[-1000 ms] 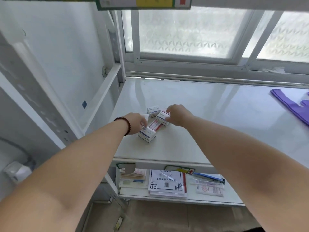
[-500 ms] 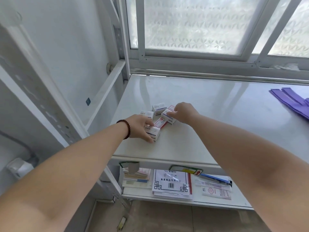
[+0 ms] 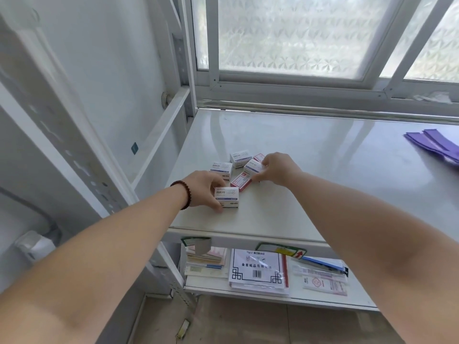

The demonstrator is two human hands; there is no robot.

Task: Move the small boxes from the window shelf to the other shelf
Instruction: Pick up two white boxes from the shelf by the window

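Left hand [image 3: 203, 188], beaded bracelet [image 3: 183, 194] at wrist, grasps nearest white box [image 3: 227, 197] printed 回形针, now pulled clear of cluster toward window shelf [image 3: 310, 184] front edge. Right hand [image 3: 278, 168] pinches another white box [image 3: 253, 167]; red-labelled box [image 3: 241, 182] between hands, two more behind. Purple bag [image 3: 434, 145] far right. Paper packs [image 3: 258, 271] on lower shelf, frosted window [image 3: 298, 33] behind.

white window shelf [image 3: 323, 175] with a cluster of small boxes [image 3: 238, 175] near its front left.

i count about six boxes, though my hands hide part of the group; some are white and blue, one red-edged box [image 3: 240, 182] lies flat among them, and purple strips [image 3: 433, 145] lie at the far right edge.
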